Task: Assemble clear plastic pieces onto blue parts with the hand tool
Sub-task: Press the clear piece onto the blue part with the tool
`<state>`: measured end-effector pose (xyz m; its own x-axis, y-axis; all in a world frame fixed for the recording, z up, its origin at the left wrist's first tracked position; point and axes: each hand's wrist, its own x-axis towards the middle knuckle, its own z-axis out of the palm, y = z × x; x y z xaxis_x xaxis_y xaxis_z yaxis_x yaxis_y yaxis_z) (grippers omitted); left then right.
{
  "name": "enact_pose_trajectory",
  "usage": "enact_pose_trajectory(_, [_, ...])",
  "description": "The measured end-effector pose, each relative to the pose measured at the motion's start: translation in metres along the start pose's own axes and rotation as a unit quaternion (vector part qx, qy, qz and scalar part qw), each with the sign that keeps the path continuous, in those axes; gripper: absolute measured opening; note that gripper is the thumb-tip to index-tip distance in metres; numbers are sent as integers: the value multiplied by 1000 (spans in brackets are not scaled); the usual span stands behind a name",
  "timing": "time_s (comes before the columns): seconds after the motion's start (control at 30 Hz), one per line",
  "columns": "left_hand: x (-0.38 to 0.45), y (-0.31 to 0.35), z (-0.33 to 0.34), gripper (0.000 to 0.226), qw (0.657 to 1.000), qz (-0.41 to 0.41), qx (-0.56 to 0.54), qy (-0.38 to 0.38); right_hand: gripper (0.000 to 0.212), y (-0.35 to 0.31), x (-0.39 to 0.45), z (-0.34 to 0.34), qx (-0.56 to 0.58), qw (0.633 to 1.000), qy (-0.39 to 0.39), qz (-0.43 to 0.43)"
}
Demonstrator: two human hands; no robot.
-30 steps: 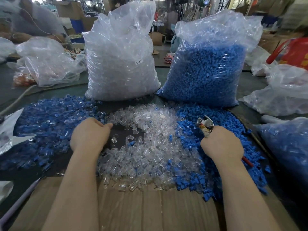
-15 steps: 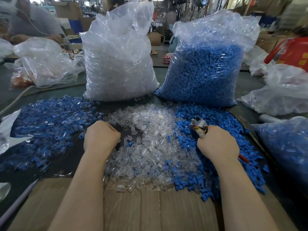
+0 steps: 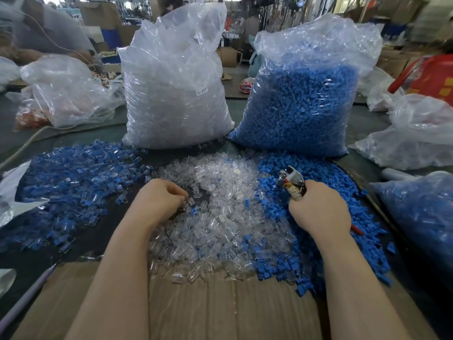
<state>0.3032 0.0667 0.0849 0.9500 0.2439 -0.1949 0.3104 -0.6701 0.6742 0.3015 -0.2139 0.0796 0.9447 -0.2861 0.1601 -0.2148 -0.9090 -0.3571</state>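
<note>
The left hand (image 3: 157,201) was curled at the near-left edge of the loose heap of small clear plastic pieces (image 3: 220,212) spread across the middle of the dark surface (image 3: 117,222), its fingertips (image 3: 182,198) down among them and apparently pinching 1 piece, though the piece itself was too small and glassy to make out for certain. The right hand (image 3: 318,212) was clenched around the handles of the metal hand tool with a taped grip and a red handle tip (image 3: 291,184), holding its head up just above the scattered pile of small blue plastic parts (image 3: 306,261) on the right.

The step in hand looked like picking up the next clear piece. To do it well, the fingers would need to isolate a single piece rather than a cluster, since the pieces lay tangled and overlapping, and to turn it so its open end faced the blue part before it reached the tool. The tool was best kept steady and close, so the left hand's travel stayed short.

Behind the heaps stood 2 tall bags, a clear plastic bag of clear pieces (image 3: 171,94) and a clear plastic bag of blue parts (image 3: 301,106). To the left lay a spread of blue-and-clear pieces (image 3: 73,173), probably finished assemblies, well apart from the raw stock. A sheet of brown cardboard (image 3: 220,310) covered the near edge.
</note>
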Motion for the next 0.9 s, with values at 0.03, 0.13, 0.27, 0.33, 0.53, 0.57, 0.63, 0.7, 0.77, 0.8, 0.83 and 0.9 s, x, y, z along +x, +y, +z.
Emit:
enact_pose_trajectory(0.03, [0, -1, -2, 27, 1000, 4, -9, -21, 20, 0, 0, 0, 4, 1000, 4, -5])
enact_pose_trajectory(0.13, [-2, -1, -4, 33, 997, 16, -21, -66, 19, -3, -2, 0, 7, 1000, 2, -15])
enact_pose_trajectory(0.27, [0, -1, 3, 32, 997, 44, -32, -54, 16, -3, -1, 2, 1, 1000, 3, -12])
enact_pose_trajectory(0.33, [1, 0, 6, 30, 997, 59, -10, -54, 17, -3, 0, 3, 1, 1000, 14, -8])
enact_pose_trajectory(0.53, [7, 0, 19, 28, 993, 97, 58, -29, 30, -5, 2, 2, 8, 999, 43, -13])
enact_pose_trajectory(0.57, [7, 0, 21, 26, 993, 100, 60, -20, 30, -5, 2, 2, 9, 999, 46, -15])
enact_pose_trajectory(0.63, [7, 1, 23, 15, 993, 104, 58, -8, 29, -6, 2, 3, 18, 998, 56, -19])
enact_pose_trajectory(0.7, [7, 3, 24, 8, 992, 107, 65, -9, 28, -8, 2, 3, 31, 997, 67, -22])
enact_pose_trajectory(0.77, [6, 3, 24, 10, 991, 111, 72, -19, 26, -8, 2, 3, 45, 996, 72, -30])
enact_pose_trajectory(0.8, [5, 4, 24, 12, 990, 115, 79, -23, 25, -8, 2, 4, 55, 995, 70, -35])
enact_pose_trajectory(0.83, [4, 4, 24, 13, 989, 120, 87, -25, 24, -8, 2, 4, 68, 995, 66, -39])
enact_pose_trajectory(0.9, [2, 6, 25, 11, 987, 126, 94, -18, 23, -8, 2, 4, 87, 994, 54, -43])
